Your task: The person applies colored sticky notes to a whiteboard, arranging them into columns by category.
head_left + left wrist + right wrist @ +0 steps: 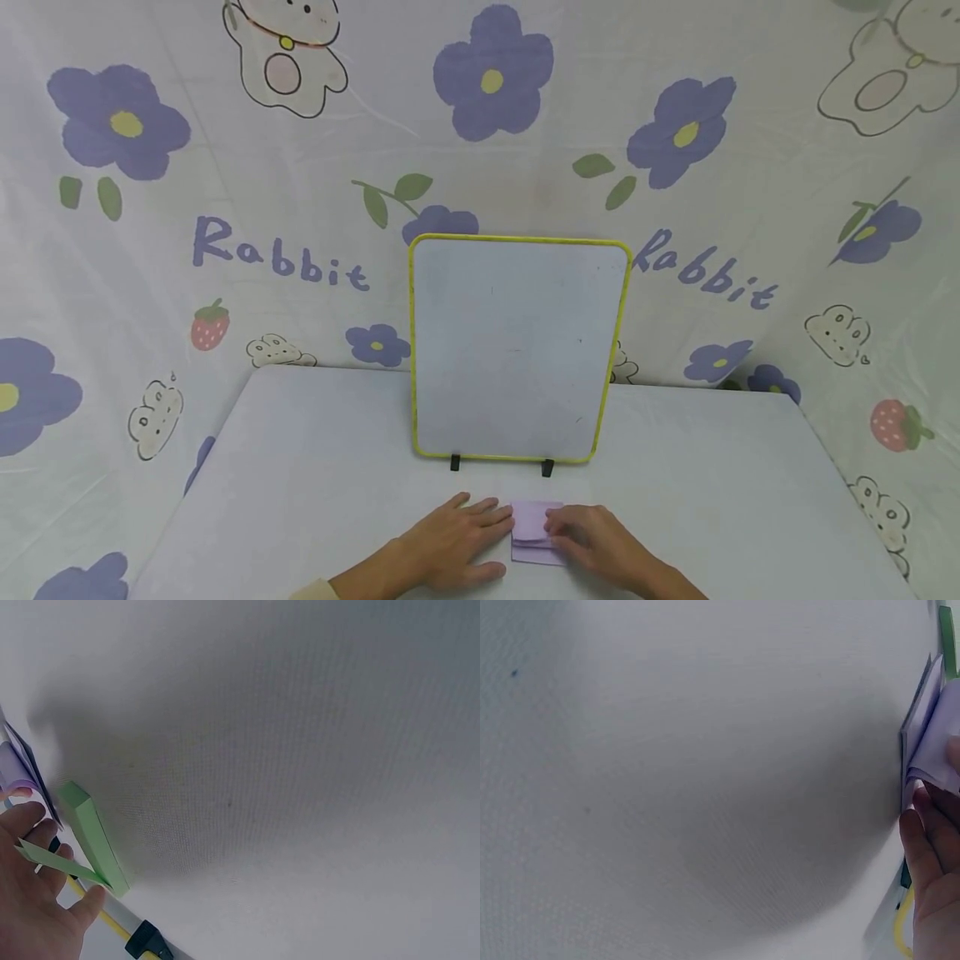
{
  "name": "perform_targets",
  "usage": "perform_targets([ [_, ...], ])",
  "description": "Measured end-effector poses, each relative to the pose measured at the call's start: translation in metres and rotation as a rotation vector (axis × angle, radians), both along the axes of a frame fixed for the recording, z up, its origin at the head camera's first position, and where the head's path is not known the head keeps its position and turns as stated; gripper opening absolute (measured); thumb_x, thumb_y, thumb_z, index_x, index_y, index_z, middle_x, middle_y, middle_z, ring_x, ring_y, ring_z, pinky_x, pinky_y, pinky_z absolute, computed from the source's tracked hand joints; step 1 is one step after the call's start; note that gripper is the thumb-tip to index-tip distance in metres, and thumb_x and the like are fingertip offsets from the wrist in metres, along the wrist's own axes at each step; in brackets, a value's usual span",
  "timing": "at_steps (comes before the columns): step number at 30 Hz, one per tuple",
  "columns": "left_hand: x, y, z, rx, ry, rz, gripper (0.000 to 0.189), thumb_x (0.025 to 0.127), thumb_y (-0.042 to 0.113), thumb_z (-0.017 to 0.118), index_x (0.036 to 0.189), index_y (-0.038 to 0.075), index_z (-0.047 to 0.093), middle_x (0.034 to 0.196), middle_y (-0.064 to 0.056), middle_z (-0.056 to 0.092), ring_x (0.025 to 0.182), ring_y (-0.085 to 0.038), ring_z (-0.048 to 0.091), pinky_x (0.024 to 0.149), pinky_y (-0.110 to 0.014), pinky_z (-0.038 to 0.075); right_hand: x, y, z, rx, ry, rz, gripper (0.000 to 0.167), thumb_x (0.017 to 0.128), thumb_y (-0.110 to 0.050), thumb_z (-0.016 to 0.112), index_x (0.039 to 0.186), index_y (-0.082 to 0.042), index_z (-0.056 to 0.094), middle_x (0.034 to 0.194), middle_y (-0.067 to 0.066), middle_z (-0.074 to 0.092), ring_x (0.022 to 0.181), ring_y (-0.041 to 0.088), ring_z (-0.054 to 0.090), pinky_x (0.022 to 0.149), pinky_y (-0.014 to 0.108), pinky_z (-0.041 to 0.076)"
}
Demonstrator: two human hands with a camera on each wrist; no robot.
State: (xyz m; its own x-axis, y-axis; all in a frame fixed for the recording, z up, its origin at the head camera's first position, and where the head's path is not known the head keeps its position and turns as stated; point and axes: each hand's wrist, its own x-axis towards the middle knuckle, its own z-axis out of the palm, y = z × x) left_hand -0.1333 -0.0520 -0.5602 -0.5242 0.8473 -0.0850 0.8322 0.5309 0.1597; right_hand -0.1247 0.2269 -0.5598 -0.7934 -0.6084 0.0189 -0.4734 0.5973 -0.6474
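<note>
A lilac sticky-note pad (538, 555) lies low in the head view, its top sheet (531, 521) raised. My right hand (600, 540) pinches that sheet at its right side. The sheet bows upward from the pad in the right wrist view, held by the fingertips. My left hand (461, 542) rests with fingers spread, fingertips right at the pad's left edge. A green sticky-note pad (101, 844) sits beside the left thumb in the left wrist view. One green sheet (60, 862) stands out from it across the fingers. In the head view the left hand hides this pad.
A whiteboard (517, 350) with a yellow frame stands upright behind the hands, on small black feet (455, 462). The white table (315, 467) spreads to both sides. A patterned cloth (300, 167) with flowers and rabbits hangs at the back and sides.
</note>
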Motion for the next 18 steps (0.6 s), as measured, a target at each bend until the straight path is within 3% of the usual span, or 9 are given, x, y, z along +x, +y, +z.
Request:
perform_targets([
  [7,0.001,-0.003,0.004,0.01,-0.016,-0.026,0.063,0.103,0.056,0.034,0.149,0.016,0.047,0.152,0.002,0.046,0.139,-0.019,0.044,0.109,-0.05,0.038,-0.001,0.001,0.002,-0.092,-0.084,0.022,0.015,0.087,-0.007,0.073,0.078,-0.017,0.068,0.101,-0.005,0.074,0.115,0.032,0.065,0.097,0.046,0.05],
  [18,0.002,-0.01,0.005,0.035,0.017,-0.069,0.059,0.103,0.055,0.034,0.147,0.02,0.051,0.149,0.002,0.05,0.137,-0.018,0.047,0.105,-0.052,0.042,-0.003,0.003,-0.001,-0.208,-0.134,-0.01,0.012,0.088,-0.006,0.072,0.078,-0.012,0.069,0.1,0.003,0.074,0.112,0.039,0.065,0.093,0.044,0.052],
])
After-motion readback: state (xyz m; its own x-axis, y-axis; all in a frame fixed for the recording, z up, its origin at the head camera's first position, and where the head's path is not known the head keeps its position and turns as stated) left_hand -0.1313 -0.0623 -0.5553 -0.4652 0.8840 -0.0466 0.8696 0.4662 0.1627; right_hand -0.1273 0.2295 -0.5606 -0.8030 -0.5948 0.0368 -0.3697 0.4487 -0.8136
